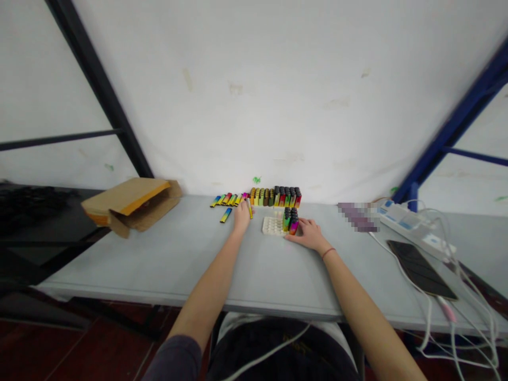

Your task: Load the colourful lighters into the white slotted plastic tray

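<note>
My left hand (240,216) is closed on a slim yellow lighter (250,208), which stands up from the fingers. A white tray with round holes (272,226) lies to the right of it. Lighters with black tops (290,219), green and pink-red, stand upright at the tray's right end. My right hand (311,235) grips that end, thumb along the front edge and fingers beside the lighters. Several colourful lighters (227,199) lie in a row beyond my left hand, and a single blue-yellow lighter (226,215) lies nearer me.
Against the wall stand blocks of upright lighters, yellow-topped (262,197) and black-topped (288,196). An open cardboard box (130,203) sits on the left of the grey table (178,259). To the right are a phone (420,269), a power strip (413,227), tangled white cables and a blurred purple item (359,217).
</note>
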`<state>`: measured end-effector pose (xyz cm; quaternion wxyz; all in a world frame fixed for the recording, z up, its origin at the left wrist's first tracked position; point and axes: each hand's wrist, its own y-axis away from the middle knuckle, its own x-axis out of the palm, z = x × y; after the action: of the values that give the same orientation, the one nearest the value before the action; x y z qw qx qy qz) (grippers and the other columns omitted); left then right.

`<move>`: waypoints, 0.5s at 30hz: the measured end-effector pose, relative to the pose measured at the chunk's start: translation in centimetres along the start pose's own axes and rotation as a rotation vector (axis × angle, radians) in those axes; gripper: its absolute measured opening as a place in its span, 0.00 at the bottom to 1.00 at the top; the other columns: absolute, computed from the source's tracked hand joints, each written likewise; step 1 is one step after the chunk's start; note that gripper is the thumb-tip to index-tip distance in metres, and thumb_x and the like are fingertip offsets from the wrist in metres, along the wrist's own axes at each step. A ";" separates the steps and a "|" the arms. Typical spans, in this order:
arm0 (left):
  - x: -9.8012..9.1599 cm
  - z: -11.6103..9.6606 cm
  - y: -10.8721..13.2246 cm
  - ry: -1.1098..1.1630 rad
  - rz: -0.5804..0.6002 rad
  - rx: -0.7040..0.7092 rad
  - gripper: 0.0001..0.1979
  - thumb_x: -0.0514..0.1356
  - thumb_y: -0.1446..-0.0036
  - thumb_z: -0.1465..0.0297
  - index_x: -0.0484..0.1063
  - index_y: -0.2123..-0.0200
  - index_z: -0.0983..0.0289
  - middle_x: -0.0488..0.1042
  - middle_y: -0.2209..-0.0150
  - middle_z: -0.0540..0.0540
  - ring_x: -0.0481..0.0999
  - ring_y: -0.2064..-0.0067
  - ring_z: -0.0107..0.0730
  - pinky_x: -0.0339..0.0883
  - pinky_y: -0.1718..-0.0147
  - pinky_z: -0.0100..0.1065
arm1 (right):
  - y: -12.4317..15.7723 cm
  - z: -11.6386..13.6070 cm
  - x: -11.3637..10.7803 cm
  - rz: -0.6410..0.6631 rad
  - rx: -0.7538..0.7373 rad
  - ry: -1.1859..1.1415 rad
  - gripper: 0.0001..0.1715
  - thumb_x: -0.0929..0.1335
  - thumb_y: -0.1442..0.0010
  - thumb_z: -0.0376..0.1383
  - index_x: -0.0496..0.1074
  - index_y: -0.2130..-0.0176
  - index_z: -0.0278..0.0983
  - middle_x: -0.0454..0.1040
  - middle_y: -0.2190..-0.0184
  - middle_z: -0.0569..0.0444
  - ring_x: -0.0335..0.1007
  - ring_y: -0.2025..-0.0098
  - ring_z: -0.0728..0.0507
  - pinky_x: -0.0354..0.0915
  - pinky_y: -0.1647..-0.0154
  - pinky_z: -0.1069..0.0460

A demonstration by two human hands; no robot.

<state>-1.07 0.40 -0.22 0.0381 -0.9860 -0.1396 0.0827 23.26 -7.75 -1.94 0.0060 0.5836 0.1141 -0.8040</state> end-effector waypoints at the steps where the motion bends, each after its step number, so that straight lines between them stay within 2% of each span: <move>1: 0.4 -0.2 0.1 0.184 0.019 -0.100 0.20 0.43 0.36 0.59 0.69 0.66 0.64 0.75 0.71 0.56 0.76 0.71 0.32 0.68 0.70 0.32 | 0.0 0.0 0.0 -0.001 0.000 0.001 0.38 0.68 0.47 0.60 0.70 0.46 0.39 0.66 0.40 0.47 0.59 0.43 0.31 0.59 0.47 0.40; 3: 0.9 -0.5 0.5 0.428 0.062 -0.238 0.21 0.43 0.36 0.55 0.66 0.66 0.63 0.68 0.79 0.49 0.69 0.81 0.26 0.63 0.79 0.27 | 0.0 0.0 0.1 0.000 0.000 0.003 0.38 0.67 0.47 0.60 0.70 0.46 0.39 0.66 0.40 0.47 0.59 0.43 0.31 0.59 0.47 0.40; 4: 1.1 -0.7 0.8 0.485 0.086 -0.258 0.21 0.44 0.37 0.53 0.66 0.66 0.63 0.64 0.82 0.46 0.64 0.84 0.23 0.58 0.82 0.25 | -0.1 -0.1 0.1 0.001 0.001 0.003 0.39 0.67 0.47 0.60 0.69 0.46 0.39 0.66 0.40 0.47 0.59 0.43 0.31 0.59 0.47 0.40; 7: 1.4 -0.8 1.6 0.513 0.168 -0.203 0.22 0.49 0.39 0.48 0.65 0.65 0.62 0.56 0.84 0.42 0.56 0.87 0.20 0.49 0.86 0.23 | -0.1 -0.1 0.0 0.008 0.000 -0.001 0.39 0.67 0.47 0.60 0.69 0.46 0.39 0.66 0.40 0.47 0.59 0.43 0.31 0.58 0.46 0.40; 12: 2.1 -0.8 2.5 0.573 0.250 -0.170 0.21 0.52 0.41 0.49 0.62 0.66 0.62 0.64 0.80 0.44 0.62 0.85 0.21 0.55 0.84 0.24 | -0.1 -0.1 0.0 0.008 0.000 -0.007 0.40 0.67 0.48 0.61 0.69 0.45 0.40 0.65 0.39 0.47 0.59 0.42 0.31 0.58 0.46 0.40; 15: 2.5 -1.0 2.8 0.633 0.290 -0.263 0.22 0.51 0.41 0.48 0.61 0.68 0.62 0.59 0.83 0.42 0.56 0.87 0.19 0.50 0.86 0.24 | 0.0 -0.1 0.0 0.006 -0.003 -0.007 0.39 0.68 0.48 0.61 0.69 0.45 0.40 0.66 0.39 0.47 0.59 0.43 0.30 0.58 0.47 0.39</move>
<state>2.22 -1.67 0.08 -0.0595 -0.9687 0.0110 -0.2406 23.30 -7.69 -1.95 0.0095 0.5811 0.1135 -0.8058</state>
